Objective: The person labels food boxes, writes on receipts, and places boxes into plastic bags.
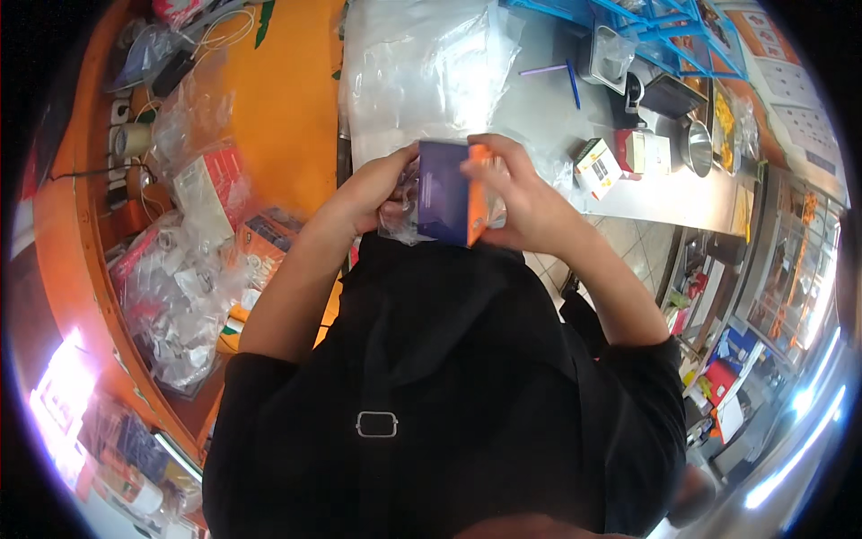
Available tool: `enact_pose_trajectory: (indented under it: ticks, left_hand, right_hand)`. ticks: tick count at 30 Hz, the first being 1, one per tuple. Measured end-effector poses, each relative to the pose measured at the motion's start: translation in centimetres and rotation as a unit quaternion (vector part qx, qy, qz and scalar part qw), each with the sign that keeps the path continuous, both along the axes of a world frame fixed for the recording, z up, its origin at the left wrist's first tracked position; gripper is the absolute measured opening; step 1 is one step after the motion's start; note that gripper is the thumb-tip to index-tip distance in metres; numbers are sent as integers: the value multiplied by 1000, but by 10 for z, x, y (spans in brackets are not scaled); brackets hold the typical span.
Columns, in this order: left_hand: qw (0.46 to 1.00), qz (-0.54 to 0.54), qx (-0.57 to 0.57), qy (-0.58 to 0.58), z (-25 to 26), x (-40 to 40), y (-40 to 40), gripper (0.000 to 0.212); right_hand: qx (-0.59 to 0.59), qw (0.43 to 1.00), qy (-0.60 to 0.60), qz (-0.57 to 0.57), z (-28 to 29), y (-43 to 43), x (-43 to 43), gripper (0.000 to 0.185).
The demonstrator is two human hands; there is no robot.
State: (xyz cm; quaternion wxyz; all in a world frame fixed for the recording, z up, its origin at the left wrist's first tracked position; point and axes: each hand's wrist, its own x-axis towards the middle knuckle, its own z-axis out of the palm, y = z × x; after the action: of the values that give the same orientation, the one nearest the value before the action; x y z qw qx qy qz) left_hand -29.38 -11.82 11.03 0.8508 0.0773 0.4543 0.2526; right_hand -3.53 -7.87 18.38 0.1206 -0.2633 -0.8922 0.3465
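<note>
A dark purple and orange cardboard box (444, 192) is held upright close to my body, in front of the black apron. My left hand (382, 187) is at the box's left side, with crumpled clear plastic film (402, 226) bunched between its fingers and the box. Around the orange side wraps my right hand (522, 192), its fingers over the top edge and front; some clear film shows there too. Beyond the box, a stack of clear plastic bags (424, 74) lies on the metal counter.
A purple pen (544, 69), a blue pen (573, 84), a white and orange carton (597, 170), a red and white box (633, 151), a metal bowl (698, 148) and blue racks (673, 34) are at right. Plastic-wrapped packets (182, 303) and cables (222, 30) crowd the left.
</note>
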Motion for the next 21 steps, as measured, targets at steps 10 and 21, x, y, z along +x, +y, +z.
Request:
enact_pose_trajectory:
  ticks: [10,21]
  left_hand:
    - [991,118,-28,53,-14,8,20,40]
    - [975,-2,200,99,31,-37,9,22]
  right_hand:
    - [177,960,-197,-86,-112,-29,-44,50]
    - [-292,586,461,-599,-44,167,252,54]
